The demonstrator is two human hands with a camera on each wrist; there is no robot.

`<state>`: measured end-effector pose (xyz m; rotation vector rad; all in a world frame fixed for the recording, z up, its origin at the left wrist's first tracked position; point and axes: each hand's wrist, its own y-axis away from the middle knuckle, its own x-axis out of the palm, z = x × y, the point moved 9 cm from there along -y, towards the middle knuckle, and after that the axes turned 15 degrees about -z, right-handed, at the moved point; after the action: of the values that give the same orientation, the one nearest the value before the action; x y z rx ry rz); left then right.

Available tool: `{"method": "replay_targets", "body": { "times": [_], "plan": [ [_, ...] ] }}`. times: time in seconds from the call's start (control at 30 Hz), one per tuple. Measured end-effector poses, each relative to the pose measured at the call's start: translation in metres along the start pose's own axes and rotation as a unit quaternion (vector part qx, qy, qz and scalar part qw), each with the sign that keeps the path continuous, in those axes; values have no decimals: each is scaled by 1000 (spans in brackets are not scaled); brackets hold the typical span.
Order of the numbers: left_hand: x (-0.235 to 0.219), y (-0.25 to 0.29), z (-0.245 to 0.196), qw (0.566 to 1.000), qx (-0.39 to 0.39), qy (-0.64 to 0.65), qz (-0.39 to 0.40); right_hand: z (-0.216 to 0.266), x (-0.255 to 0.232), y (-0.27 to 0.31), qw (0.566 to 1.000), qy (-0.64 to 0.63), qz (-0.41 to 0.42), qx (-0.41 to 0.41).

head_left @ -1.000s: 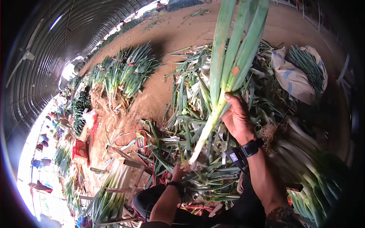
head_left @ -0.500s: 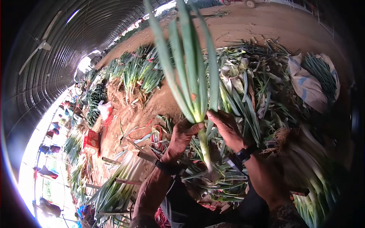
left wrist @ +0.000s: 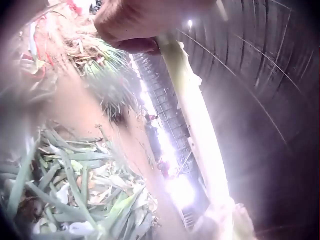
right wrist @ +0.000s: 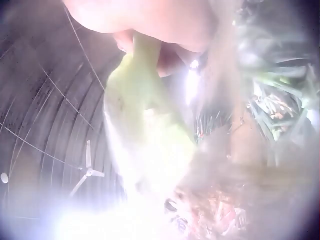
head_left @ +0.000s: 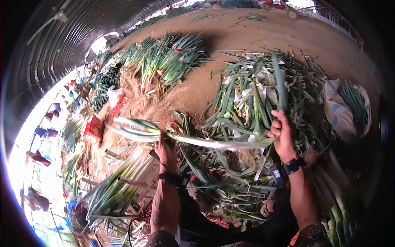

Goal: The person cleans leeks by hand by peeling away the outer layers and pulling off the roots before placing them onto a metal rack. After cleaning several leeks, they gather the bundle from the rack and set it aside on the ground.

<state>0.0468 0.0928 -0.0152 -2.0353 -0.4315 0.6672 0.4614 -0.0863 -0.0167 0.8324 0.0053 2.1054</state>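
A long leek [head_left: 205, 141] lies almost level in front of me, green leaves toward the left and pale shaft toward the right. My left hand [head_left: 165, 153] grips it where the leaves meet the shaft. In the left wrist view the white shaft [left wrist: 197, 120] runs down from the fingers. Curled fingers of my right hand [head_left: 284, 138] pinch a loose green leaf [head_left: 280, 84] that stands up above them. Its pale, broad sheath [right wrist: 145, 115] hangs below that hand in the right wrist view, blurred and overexposed. Brown roots [head_left: 247, 158] show under the shaft's right end.
A heap of leek leaves [head_left: 251, 94] spreads beyond my hands. Tied bundles [head_left: 168, 59] lie on the bare soil farther back. Trimmed leeks [head_left: 119, 181] rest on a rack at left; others [head_left: 333, 185] lie at right. A white sack [head_left: 339, 111] stands at far right.
The leek has swung from upright to nearly level, its leaves now leftward. My hands have moved apart, and the right one has pulled a leaf away to the right.
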Motion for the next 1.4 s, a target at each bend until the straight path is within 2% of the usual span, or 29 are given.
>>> {"method": "replay_targets", "body": {
  "times": [0.07,0.13,0.2,0.23,0.27,0.3,0.33,0.37,0.4,0.43,0.47,0.53,0.57,0.6,0.67,0.7,0.77,0.83,0.9,0.97,1.03,1.07,1.13,1.17,1.2,1.23,1.33,1.37,1.4],
  "plan": [
    [-10,0,24,999,-45,1,-4,1,4,-2,1000,-17,-2,-7],
    [-7,17,84,971,-201,125,-25,-7,10,4,1000,11,14,-7],
    [-25,-4,27,997,-76,8,-5,-15,19,8,997,67,23,-4],
    [-23,-2,56,948,-262,173,-53,-18,24,14,993,118,32,-2],
    [-14,7,79,836,-430,328,-96,-17,27,20,973,230,12,-27],
    [2,22,90,668,-568,462,-132,-24,34,23,951,297,52,-69],
    [-14,2,82,820,-434,355,-119,-41,41,25,920,357,120,-111],
    [-29,-14,60,928,-277,227,-98,-57,49,34,878,413,188,-151],
    [-37,-23,31,988,-106,87,-70,-69,51,47,830,457,250,-200],
    [-36,-22,1,995,70,-58,-37,-79,58,63,773,495,309,-248],
    [-30,-19,18,994,-83,60,-34,-78,73,84,672,604,346,-253],
    [-27,-6,65,933,-283,204,-85,-107,58,85,629,621,353,-306],
    [-22,0,79,848,-406,315,-128,-113,59,89,607,628,356,-333],
    [-19,9,90,728,-508,413,-203,-113,54,85,623,631,354,-298],
    [-28,11,113,733,-523,383,-208,-97,57,88,650,634,351,-229],
    [-24,21,122,656,-570,434,-239,-93,62,95,669,603,365,-235],
    [-27,18,116,678,-559,418,-230,-88,68,107,707,537,389,-245],
    [-26,17,110,692,-551,403,-234,-109,57,107,660,579,405,-255],
    [-25,20,107,658,-593,396,-243,-120,53,110,596,638,419,-250],
    [-27,22,134,692,-553,390,-252,-113,52,109,605,649,408,-216],
    [-23,31,157,685,-560,416,-211,-90,57,107,625,661,392,-140],
    [-35,28,159,800,-475,324,-174,-81,58,105,657,634,388,-123],
    [-52,36,174,799,-464,291,-247,-74,42,94,640,645,384,-164],
    [-50,46,181,720,-531,349,-279,-69,33,89,631,657,378,-165],
    [-53,43,177,757,-514,324,-243,-65,30,85,638,655,368,-170],
    [-45,52,193,692,-568,365,-255,-64,26,84,645,652,360,-171],
    [-81,42,201,926,-306,81,-204,-57,-1,75,632,683,341,-136],
    [-101,40,208,933,-292,37,-209,-49,-20,69,623,700,330,-116],
    [-121,39,212,932,-282,4,-229,-22,-42,53,726,622,277,-97]
  ]
}}
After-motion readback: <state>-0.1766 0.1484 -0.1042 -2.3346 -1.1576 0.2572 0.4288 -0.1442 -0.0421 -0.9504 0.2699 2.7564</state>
